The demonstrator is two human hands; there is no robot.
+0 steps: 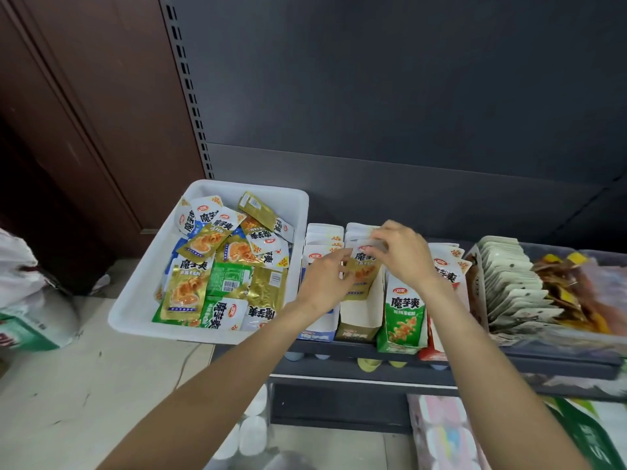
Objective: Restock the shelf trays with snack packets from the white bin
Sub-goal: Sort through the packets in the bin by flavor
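White bin: sitting at the far left of the shelf, its near corner overhanging the pale floor. It is holding a loose heap of snack packets in gold, green, blue and white; the lower layers are lying buried and cannot be counted.

Blue tray: standing just right of the bin, its front mostly covered by the left forearm; white packets are showing at its far end.

Left hand: reaching over the blue tray, its fingers curling against the left edge of a gold packet.

Gold tray: standing between the blue and green trays, with the gold packet being held upright inside it; the packet's lower part is sitting behind the tray wall.

Right hand: pinching the top edge of the same gold packet, fingertips blurring the print there.

Green tray: standing just right, facing near.

Red tray: largely hiding behind the right forearm.

Pale pouches: leaning in a row at the far right, beside a blurred clear-wrapped heap running out of view.
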